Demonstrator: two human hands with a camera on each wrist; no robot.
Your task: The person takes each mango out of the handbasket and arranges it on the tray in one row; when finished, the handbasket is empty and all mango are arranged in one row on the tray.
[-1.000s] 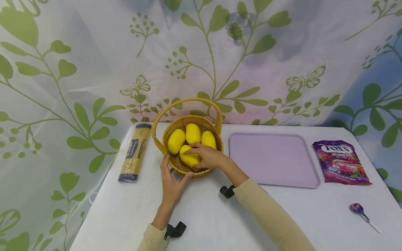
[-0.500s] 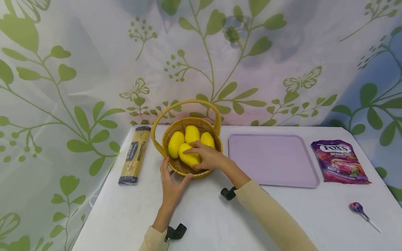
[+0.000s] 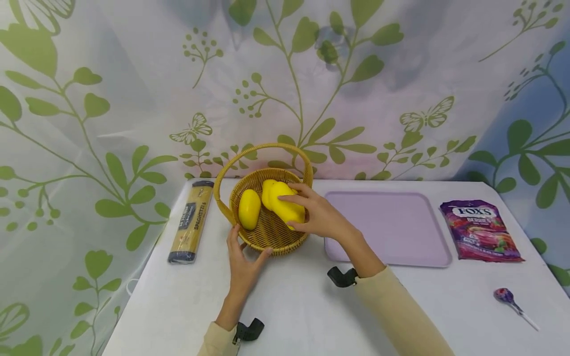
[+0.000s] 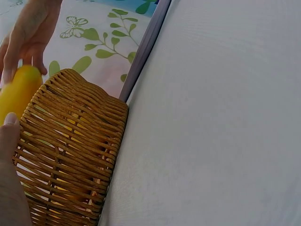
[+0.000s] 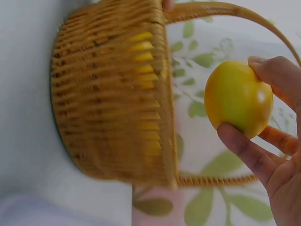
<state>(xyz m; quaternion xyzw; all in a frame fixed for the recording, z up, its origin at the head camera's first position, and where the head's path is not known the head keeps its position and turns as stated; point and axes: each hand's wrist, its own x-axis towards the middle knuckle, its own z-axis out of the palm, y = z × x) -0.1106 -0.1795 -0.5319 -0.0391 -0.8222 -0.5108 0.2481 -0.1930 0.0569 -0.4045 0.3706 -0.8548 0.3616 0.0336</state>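
My right hand [image 3: 322,215] pinches a yellow mango [image 3: 287,201] between thumb and fingers. In the right wrist view this mango [image 5: 237,99] shows a greenish end and is held just above the basket's rim. The round wicker basket [image 3: 271,244] with a tall arched handle stands upright on the table. Inside it lie another mango [image 3: 249,209] at the left and one more [image 3: 267,193] at the back, partly covered by the held mango. My left hand [image 3: 244,269] holds the basket's front left, its thumb [image 4: 8,136] at the rim.
A spaghetti pack [image 3: 191,222] lies left of the basket. On the right are a lilac tray [image 3: 392,227], a purple candy bag [image 3: 482,231] and a lollipop [image 3: 507,299]. A patterned curtain [image 3: 365,113] hangs behind the white table [image 3: 303,316].
My right hand has lifted the front mango from the basket and moved it up and to the right. My left hand has stayed at the basket.
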